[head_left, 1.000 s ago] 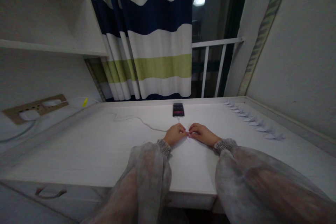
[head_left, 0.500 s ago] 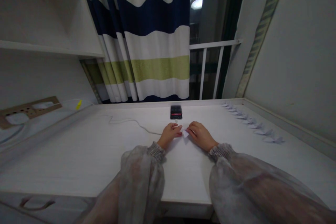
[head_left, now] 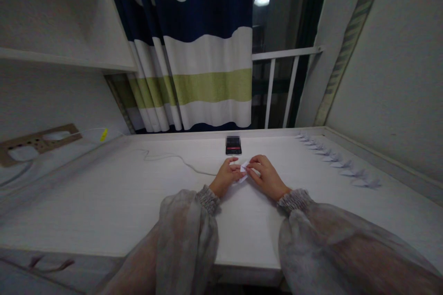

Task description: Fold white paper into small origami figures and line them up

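A small piece of folded white paper [head_left: 244, 171] is held up between my two hands above the white desk [head_left: 166, 212]. My left hand [head_left: 227, 175] pinches its left side, fingertips closed on it. From the right, my right hand [head_left: 266, 175] grips it between thumb and fingers. Part of the paper is hidden behind the fingertips, and its exact folded shape is too small to make out. Just beyond my hands lies a dark phone [head_left: 233, 145].
Several folded white paper figures [head_left: 342, 164] stand in a slanting row on the right of the desk. A thin white cable [head_left: 187, 164] runs across from the left. A socket strip [head_left: 40, 144] is at the left wall. Behind the desk hangs a striped curtain [head_left: 212, 69].
The paper has turned between my fingers, and its points now show above and below my fingertips. My left fingers have come closer to the right ones. The view has shifted slightly.
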`<state>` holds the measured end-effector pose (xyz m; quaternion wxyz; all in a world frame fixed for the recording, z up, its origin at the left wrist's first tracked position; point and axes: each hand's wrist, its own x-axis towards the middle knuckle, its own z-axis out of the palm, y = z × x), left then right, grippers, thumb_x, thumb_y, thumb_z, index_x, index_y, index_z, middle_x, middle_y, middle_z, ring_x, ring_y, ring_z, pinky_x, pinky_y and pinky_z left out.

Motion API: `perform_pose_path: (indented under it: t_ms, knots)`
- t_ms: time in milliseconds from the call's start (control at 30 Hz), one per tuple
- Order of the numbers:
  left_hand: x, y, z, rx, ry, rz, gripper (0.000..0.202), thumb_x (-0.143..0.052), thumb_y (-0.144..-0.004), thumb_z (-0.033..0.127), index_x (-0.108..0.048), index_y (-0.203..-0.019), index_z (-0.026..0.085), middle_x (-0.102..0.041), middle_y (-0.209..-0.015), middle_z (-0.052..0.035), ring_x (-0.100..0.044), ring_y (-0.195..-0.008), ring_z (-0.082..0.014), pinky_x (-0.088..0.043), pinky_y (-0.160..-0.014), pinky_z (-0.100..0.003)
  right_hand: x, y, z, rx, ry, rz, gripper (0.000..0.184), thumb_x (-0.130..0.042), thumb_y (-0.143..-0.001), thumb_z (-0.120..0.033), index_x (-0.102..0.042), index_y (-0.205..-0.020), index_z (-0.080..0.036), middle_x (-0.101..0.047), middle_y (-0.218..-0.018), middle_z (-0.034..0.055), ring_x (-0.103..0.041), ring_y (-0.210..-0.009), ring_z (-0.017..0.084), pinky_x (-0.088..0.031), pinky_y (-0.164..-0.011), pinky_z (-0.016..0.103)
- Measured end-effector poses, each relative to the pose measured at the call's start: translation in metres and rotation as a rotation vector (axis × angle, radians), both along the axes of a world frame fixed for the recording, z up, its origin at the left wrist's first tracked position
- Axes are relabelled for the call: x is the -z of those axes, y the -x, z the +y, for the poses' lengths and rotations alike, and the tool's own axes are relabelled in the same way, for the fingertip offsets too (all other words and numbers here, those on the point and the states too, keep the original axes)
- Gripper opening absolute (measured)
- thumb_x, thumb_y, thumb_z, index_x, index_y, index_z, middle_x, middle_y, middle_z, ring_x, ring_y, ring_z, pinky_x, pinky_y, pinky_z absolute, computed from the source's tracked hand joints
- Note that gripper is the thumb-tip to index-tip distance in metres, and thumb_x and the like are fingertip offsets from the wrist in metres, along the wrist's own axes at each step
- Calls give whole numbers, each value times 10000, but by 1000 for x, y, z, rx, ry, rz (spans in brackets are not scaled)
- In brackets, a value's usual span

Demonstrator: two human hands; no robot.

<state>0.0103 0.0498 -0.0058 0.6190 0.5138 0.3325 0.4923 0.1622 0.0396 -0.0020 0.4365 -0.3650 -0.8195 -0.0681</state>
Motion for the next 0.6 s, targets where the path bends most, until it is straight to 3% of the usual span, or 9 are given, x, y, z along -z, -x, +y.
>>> perform_pose_path:
  t_ms: [100, 233, 367, 467, 600]
  knots:
    - [0, 0, -1, 3, -10, 16, 597, -705, -512, 133, -370, -1005, 159, -593, -728, 5, -521, -542, -65, -370, -540, -204, 0, 0, 0, 6, -3, 40, 127, -495, -773, -194, -573, -870, -169, -505, -903, 99, -473, -883, 210, -432, -777, 389]
    - [0, 2, -1, 14, -21, 51, 601, -697, -518, 135, -364, -1018, 161, -594, -709, 15, -491, -496, -52, -343, -498, -192, 2, -1, 1, -17, 32, 84, 291, -494, -766, -212, -498, -1056, -183, -483, -1048, 112, -451, -1002, 219, -406, -868, 417]
    - [2, 3, 2, 18, -39, 87, 593, -685, -522, 129, -374, -1026, 160, -599, -705, 18, -478, -474, -47, -310, -463, -183, 6, -2, 3, -28, 85, 67, 341, -465, -774, -217, -473, -1115, -200, -507, -1101, 101, -455, -1049, 217, -383, -906, 428]
    - [3, 4, 3, 31, -32, 96, 612, -682, -509, 111, -380, -1040, 155, -597, -687, 23, -482, -483, -49, -299, -458, -177, 6, -2, 3, -28, 111, 57, 336, -460, -772, -214, -492, -1106, -193, -557, -1057, 96, -491, -1009, 218, -390, -879, 432]
    - [4, 4, 2, 62, -22, 74, 623, -675, -509, 89, -383, -1055, 157, -594, -673, 27, -514, -535, -59, -335, -514, -180, 3, -2, 1, -23, 202, 45, 256, -510, -742, -218, -579, -982, -161, -622, -848, 79, -549, -841, 213, -416, -783, 409]
